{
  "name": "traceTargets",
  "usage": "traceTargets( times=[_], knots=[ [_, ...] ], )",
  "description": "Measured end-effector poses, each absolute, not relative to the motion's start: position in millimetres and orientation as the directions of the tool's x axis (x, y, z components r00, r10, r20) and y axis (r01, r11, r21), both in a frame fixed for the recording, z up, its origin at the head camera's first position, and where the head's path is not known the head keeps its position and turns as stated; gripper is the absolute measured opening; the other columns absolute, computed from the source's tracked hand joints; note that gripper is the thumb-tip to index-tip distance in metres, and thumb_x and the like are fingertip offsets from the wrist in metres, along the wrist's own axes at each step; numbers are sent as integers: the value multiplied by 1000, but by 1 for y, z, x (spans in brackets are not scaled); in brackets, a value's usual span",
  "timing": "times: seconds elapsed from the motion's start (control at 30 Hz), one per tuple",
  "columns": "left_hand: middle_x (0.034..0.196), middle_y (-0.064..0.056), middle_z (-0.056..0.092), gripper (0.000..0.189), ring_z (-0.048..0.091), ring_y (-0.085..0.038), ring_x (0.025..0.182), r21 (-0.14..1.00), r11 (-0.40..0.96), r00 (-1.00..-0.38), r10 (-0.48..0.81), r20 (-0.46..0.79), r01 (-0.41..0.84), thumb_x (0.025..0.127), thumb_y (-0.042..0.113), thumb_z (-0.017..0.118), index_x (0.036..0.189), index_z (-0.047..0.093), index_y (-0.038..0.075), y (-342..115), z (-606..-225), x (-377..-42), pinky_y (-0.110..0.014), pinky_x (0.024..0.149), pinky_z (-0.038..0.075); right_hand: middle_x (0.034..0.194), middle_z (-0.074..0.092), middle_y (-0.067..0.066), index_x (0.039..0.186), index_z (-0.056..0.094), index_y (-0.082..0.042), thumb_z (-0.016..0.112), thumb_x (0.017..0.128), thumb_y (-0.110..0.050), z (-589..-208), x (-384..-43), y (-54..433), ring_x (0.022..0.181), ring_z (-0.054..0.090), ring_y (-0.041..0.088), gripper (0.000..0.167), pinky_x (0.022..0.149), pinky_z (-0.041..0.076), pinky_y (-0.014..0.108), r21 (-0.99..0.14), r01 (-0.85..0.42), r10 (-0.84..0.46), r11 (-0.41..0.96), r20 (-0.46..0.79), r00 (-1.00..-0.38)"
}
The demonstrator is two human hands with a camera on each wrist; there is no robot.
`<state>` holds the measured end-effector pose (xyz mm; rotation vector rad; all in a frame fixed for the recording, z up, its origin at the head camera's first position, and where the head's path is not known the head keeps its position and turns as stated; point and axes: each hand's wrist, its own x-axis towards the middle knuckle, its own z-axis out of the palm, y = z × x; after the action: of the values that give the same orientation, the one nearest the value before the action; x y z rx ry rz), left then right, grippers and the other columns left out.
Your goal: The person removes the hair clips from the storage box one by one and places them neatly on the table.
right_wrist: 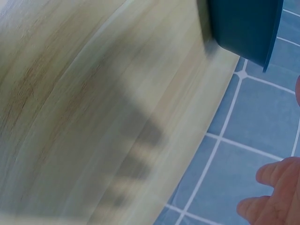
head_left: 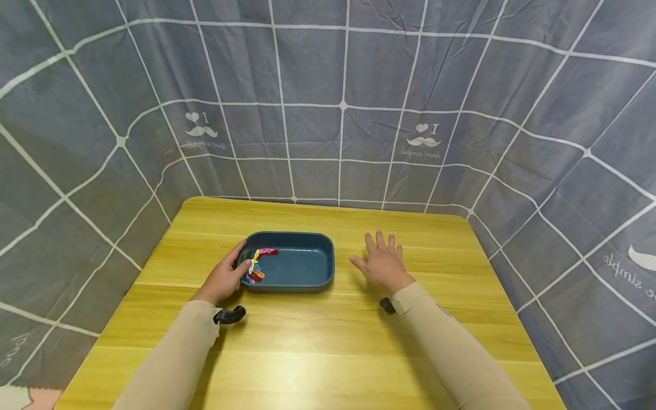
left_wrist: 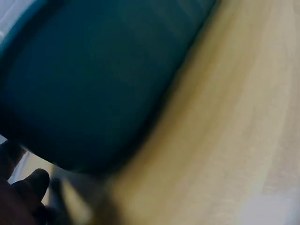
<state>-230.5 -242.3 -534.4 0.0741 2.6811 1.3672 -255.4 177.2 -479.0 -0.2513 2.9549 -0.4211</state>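
A: Starting at the left hand (head_left: 224, 277), how do we see it?

B: Gripping. Its thumb hooks over the rim of a dark blue tray (head_left: 299, 266), with the other fingers outside the wall. Taking twelve as away from the person, we have it at the tray's nine o'clock end. The left wrist view is blurred and dim, so we cannot tell whether the base lies flat.

A: And just beside that thumb?

B: Small coloured pieces (head_left: 258, 274), bunched inside at the same nine o'clock end. We make out orange, blue, yellow and white, plus a red one (head_left: 269, 251) reaching toward ten. They are too small for us to name.

A: What about the right hand (head_left: 384, 267)?

B: Its fingers are spread and it holds nothing. We find it apart from the tray, at the tray's three o'clock, above the surface (head_left: 307, 330). The right wrist view shows us its shadow on the wood.

A: Farther out?

B: A black fitting (head_left: 230, 315) sits at the left wrist. Beige sleeves (head_left: 171, 356) run back toward seven and five. From ten round to two we see a grey curtain (head_left: 312, 65) with white grid lines and mirrored moustache prints (head_left: 423, 141).
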Motion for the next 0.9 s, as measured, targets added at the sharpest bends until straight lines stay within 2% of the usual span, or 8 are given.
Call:
traceTargets(
  times=[0.13,0.33,0.6,0.9],
  knots=[
    [176,-21,16,68,18,-51,159,839,542,-989,91,-113,-46,113,42,45,171,10,36,-244,-545,-228,-71,126,18,176,7,25,170,18,-11,46,106,-64,-481,-256,174,159,1,59,88,125,7,77,-281,-150,-190,948,-122,-974],
    [178,-16,11,66,10,-49,162,886,457,-989,77,-124,-76,114,39,44,170,11,39,-243,-553,-229,-71,127,10,176,7,24,170,18,-11,43,105,-68,-483,-256,172,159,2,58,90,125,8,76,-273,-148,-187,950,-123,-975],
    [178,-15,11,64,10,-47,162,895,436,-990,56,-129,-92,114,38,43,170,12,40,-240,-554,-230,-71,128,10,175,10,26,169,19,-8,44,106,-65,-482,-258,166,159,4,58,89,126,11,75,-279,-170,-204,945,-99,-974],
    [178,-13,11,63,11,-45,163,901,421,-990,45,-136,-105,114,38,42,169,12,42,-238,-553,-227,-69,129,10,173,18,29,167,23,-3,51,108,-54,-470,-266,146,158,14,59,83,127,19,70,-331,-244,-270,911,-33,-962]
  ],
)
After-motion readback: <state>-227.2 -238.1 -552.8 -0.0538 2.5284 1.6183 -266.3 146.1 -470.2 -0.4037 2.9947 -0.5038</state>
